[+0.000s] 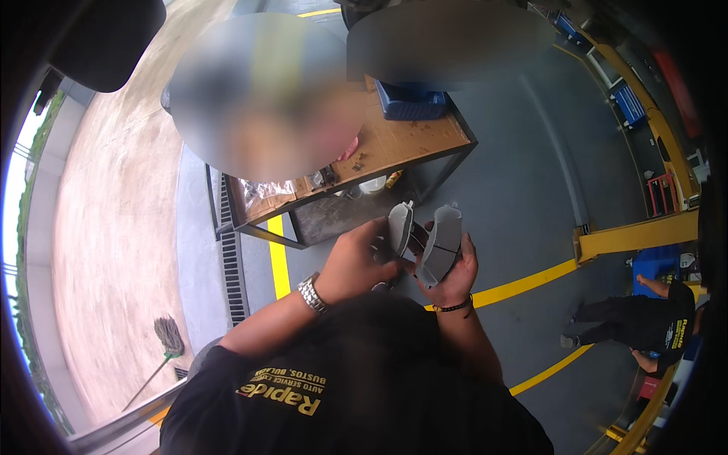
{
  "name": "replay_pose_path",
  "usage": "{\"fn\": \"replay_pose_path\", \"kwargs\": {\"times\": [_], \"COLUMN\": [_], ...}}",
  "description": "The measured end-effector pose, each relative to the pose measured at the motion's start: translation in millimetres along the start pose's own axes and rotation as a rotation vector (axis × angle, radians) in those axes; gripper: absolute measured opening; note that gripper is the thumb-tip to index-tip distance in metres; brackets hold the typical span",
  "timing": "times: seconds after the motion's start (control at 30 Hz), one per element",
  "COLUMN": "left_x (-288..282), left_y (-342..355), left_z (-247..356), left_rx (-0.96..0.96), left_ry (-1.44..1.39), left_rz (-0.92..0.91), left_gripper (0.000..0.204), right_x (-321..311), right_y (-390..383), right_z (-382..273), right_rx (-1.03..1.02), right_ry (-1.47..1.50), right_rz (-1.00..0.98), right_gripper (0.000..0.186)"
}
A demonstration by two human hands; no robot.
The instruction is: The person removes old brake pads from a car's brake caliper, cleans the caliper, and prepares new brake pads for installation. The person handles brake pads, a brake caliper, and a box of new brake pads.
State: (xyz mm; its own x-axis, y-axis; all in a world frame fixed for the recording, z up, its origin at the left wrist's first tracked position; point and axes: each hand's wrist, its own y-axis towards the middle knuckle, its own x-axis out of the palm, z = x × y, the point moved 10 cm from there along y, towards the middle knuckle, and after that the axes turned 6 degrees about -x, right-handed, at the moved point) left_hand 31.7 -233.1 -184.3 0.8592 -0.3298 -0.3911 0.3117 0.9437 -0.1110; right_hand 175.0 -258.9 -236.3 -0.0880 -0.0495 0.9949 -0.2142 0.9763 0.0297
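Left hand (360,259), with a silver metal-link watch (312,294) on its wrist, has its fingers drawn in around the near side of a pale grey, rounded, flat pad (400,228); some of its fingertips are too dark to make out. Right hand (459,274), with a dark beaded bracelet (454,305) at the wrist, holds a larger-looking grey, arc-shaped pad (440,246) with a dark line across its face, the thumb along the outer edge. Both pads stand tilted side by side in front of the person's chest, a narrow gap between them.

Beyond them is a brown-topped surface (428,138) on a dark metal frame, carrying a blue plastic tray (410,99), crumpled clear plastic (265,193) and a small dark part (323,177). Far to the right, a co-worker in dark clothes (629,318) stands on the grey floor (516,227).
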Motion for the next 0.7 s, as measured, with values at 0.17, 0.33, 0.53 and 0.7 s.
{"fn": "replay_pose_path", "kwargs": {"times": [0.17, 0.33, 0.53, 0.7], "left_x": [7.6, 49.7, 119.0, 153.0], "left_y": [-38.2, -58.3, -93.0, -79.7], "left_z": [-11.5, -21.3, -7.0, 13.1], "left_rx": [-0.007, -0.025, -0.029, -0.003], "left_ry": [0.222, 0.202, 0.186, 0.08], "left_rz": [0.034, -0.233, -0.475, -0.471], "left_gripper": [0.069, 0.075, 0.069, 0.056], "right_x": [-19.9, -51.8, -91.5, -98.9], "right_y": [-47.4, -107.8, -186.2, -214.2], "right_z": [37.5, 41.2, 3.3, -53.3], "right_rx": [-0.148, -0.215, -0.254, -0.252], "right_ry": [-0.017, -0.012, -0.031, 0.191], "right_rz": [0.128, 0.327, 0.279, 0.391], "right_gripper": [0.056, 0.056, 0.053, 0.045]}}
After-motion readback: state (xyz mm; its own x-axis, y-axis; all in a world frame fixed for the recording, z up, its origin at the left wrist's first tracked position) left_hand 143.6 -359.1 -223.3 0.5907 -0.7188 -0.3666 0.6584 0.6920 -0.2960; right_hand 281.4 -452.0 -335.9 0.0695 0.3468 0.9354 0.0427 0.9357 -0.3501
